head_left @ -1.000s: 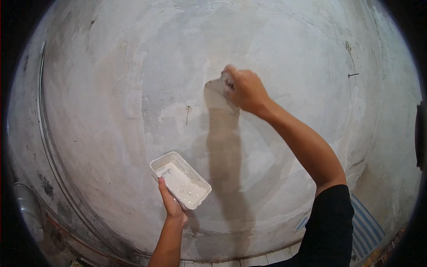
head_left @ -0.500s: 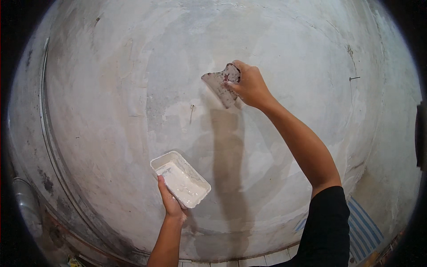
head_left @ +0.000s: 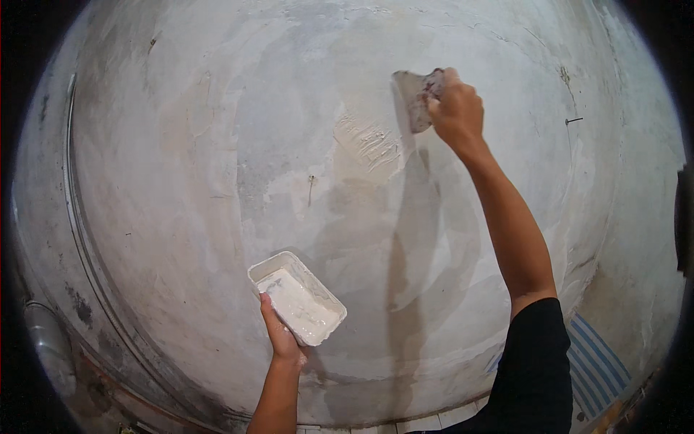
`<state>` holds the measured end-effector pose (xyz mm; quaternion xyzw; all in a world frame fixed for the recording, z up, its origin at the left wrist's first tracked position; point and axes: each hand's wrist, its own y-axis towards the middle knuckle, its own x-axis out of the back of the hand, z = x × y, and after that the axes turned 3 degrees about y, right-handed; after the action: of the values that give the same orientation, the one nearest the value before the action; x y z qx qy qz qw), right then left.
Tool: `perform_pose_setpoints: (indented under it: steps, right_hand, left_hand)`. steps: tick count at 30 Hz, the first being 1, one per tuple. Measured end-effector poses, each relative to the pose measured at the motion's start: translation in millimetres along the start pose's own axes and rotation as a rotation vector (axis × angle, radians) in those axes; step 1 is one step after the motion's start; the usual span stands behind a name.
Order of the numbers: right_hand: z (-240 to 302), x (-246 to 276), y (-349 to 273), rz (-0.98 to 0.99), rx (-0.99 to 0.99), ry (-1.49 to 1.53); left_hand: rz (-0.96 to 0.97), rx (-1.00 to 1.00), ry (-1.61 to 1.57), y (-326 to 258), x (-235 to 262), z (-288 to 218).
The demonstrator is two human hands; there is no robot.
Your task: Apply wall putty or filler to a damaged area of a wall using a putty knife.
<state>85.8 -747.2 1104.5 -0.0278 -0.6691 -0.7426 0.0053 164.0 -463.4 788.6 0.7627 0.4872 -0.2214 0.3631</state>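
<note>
My left hand (head_left: 280, 329) is closed round the near-left side of a white rectangular tub (head_left: 334, 298), its thumb over the rim. Wet off-white filler paste (head_left: 298, 304) coats the inside of the tub. Up and to the right, my right hand (head_left: 460, 112) grips a wide putty knife (head_left: 418, 101) by its stained, blotchy handle part. The blade's long edge faces left, near or against the grey wall (head_left: 289, 94); I cannot tell if it touches. Left of the blade, a fresh ridged patch of paste (head_left: 369, 143) sits on the wall.
A nail (head_left: 574, 121) juts from the wall at the right, and a small hook or wire (head_left: 311, 189) left of centre. A metal conduit (head_left: 70, 159) runs down the left side. Blue-and-white striped cloth (head_left: 596, 365) lies low right; a silvery pipe (head_left: 50, 343) stands low left.
My right hand has swept the putty knife up and to the right, uncovering the ridged paste patch. The tub in my left hand has shifted slightly down and right.
</note>
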Motion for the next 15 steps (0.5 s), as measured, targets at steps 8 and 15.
perform_pose_setpoints:
  steps: [8,15]
  right_hand:
    - [54.2,-33.3,-63.6,0.261,0.143,0.323]
    - [68.1,-57.2,-70.9,0.268,0.141,0.284]
  left_hand:
    - [-0.035,-0.046,0.023,-2.1,-10.7,-2.9]
    - [0.071,-0.023,0.011,-2.3,-10.3,-6.2]
